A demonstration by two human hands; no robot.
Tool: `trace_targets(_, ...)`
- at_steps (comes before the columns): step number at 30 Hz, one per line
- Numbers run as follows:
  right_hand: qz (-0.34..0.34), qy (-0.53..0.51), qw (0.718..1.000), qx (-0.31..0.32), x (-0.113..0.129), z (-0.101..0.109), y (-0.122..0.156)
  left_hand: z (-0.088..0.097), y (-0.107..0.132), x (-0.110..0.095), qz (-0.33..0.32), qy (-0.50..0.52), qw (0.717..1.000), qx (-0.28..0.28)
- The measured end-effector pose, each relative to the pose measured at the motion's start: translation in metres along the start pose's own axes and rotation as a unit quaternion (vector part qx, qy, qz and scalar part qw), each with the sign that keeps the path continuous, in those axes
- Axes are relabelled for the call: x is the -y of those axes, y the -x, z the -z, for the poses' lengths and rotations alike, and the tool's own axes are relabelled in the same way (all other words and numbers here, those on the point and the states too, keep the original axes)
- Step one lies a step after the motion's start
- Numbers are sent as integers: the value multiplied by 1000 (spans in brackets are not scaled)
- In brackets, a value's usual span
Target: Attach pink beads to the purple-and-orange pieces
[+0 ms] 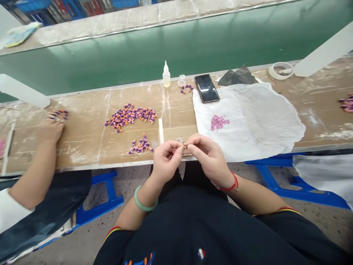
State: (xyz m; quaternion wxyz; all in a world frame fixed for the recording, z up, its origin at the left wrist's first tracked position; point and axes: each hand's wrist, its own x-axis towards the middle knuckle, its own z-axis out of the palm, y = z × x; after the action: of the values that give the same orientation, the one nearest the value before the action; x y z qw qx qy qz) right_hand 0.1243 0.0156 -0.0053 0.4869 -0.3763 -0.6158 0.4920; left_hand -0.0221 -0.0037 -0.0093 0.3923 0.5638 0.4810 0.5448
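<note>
My left hand (167,160) and my right hand (205,156) meet above the table's front edge, their fingertips pinching a tiny pale piece (184,146) too small to identify. Just beyond them lies a cardboard strip (178,134). A pile of purple-and-orange cone-shaped beads (129,117) sits on the brown table (82,147), with a smaller pile (140,145) near my left hand. Pink beads (219,122) lie on a white cloth (256,125) to the right of my right hand.
A glue bottle (166,74), small clear cup (181,80), phone (206,88) and tape roll (280,70) stand along the table's back. A co-worker's hand (49,131) rests at left beside more beads. A green conveyor belt (176,48) runs behind.
</note>
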Motion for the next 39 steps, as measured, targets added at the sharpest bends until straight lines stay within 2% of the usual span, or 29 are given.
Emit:
trace_targets(4,24,89,995,48,10,9,-8,3,-2,-6,44,37,998,28)
trace_targets(8,83,170,978,83,14,14,-13,7,-3,-9,41,-15,998,41)
trace_targets(13,149,228,958,93,11,17,-15,7,-5,-8,58,-52,995,60)
trace_targets(16,151,245,952,102,9,18,-16,7,-5,-8,74,-52,994,67)
trace_targets(20,116,211,962,130,9,20,-18,9,-4,-9,105,-5,992,75)
trace_targets(23,91,183,967,153,8,21,-22,14,-3,-7,128,47,989,64)
trace_targets(26,104,202,960,166,1,25,-31,23,0,2,137,70,987,49)
trace_targets(29,113,273,933,207,-9,29,-49,32,5,14,162,77,983,36)
trace_targets(36,108,441,817,355,-21,28,-85,42,13,27,219,92,971,27)
trace_targets(39,108,462,794,379,-19,24,-89,44,12,29,228,96,969,21)
